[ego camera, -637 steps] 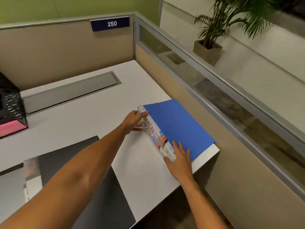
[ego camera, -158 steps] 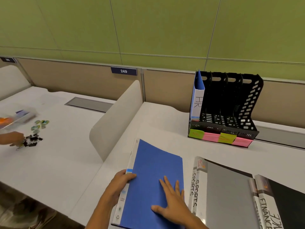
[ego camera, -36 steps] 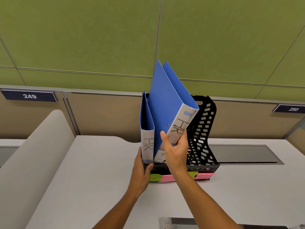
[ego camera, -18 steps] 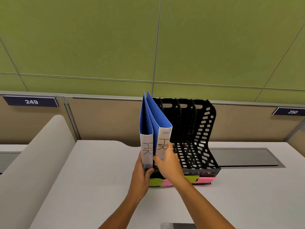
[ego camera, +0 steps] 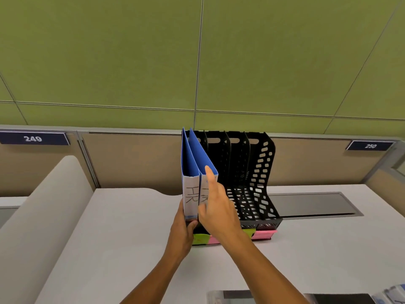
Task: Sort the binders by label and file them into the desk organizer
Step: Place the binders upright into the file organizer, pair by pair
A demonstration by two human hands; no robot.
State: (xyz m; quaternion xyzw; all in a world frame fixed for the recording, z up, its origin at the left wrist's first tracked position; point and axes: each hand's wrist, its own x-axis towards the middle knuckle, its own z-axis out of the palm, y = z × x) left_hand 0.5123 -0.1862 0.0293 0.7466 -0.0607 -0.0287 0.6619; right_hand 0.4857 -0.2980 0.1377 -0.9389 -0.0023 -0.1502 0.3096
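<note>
Two blue binders [ego camera: 195,172] upright in black organizer [ego camera: 260,172]'s leftmost slot; left hand [ego camera: 182,233] gripping left binder's spine, right hand [ego camera: 217,211] open, forefinger pressing the other's spine.

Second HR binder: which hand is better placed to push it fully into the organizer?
Right. The right hand lies on the second binder, its spine, one finger pointing up it. The left hand is at the first binder, low at the organizer front.

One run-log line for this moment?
left hand: steadying binders | right hand: pushing second HR binder | organizer: leftmost slot
</note>
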